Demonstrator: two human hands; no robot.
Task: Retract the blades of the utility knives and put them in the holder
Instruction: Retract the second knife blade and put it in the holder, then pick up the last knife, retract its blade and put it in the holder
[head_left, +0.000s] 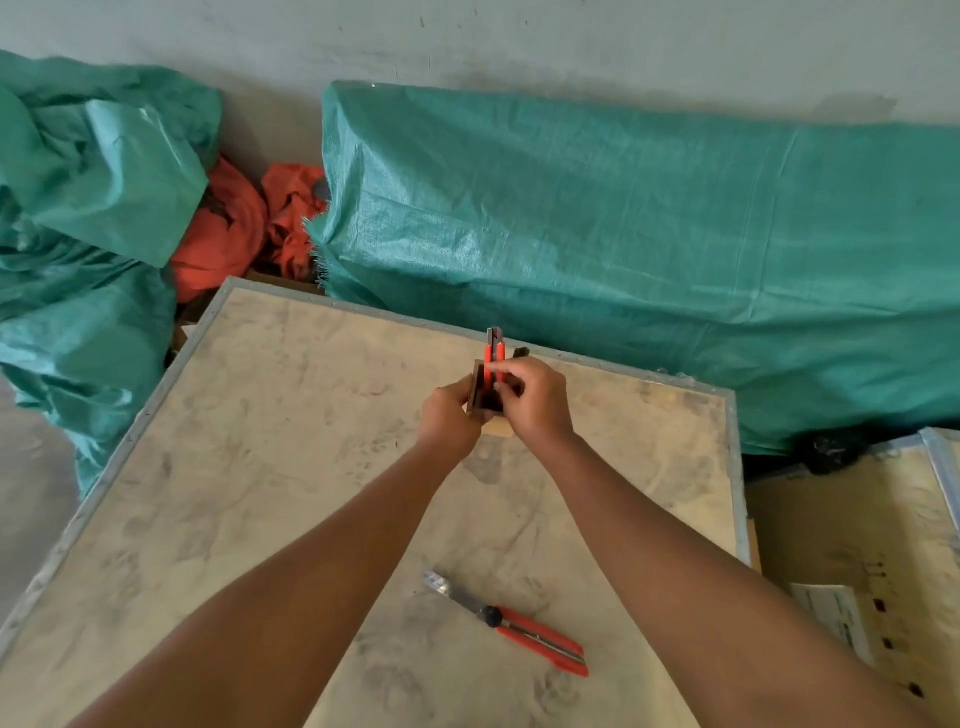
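A dark wooden holder (476, 388) stands on the plywood tabletop (291, 467) near its far edge. My left hand (447, 423) grips the holder's left side. My right hand (535, 400) pinches a red utility knife (494, 349) that stands upright in the holder, its top sticking out above my fingers. Its blade end is hidden inside the holder. A second red utility knife (535, 638) lies flat near the front of the table, between my forearms, with its metal blade extended toward the upper left.
Green tarpaulin (649, 249) covers bulky goods behind the table, with more green tarp (88, 208) and orange fabric (228, 234) at the left. A second plywood crate (857, 545) with a paper label sits at the right. A grey wall stands behind.
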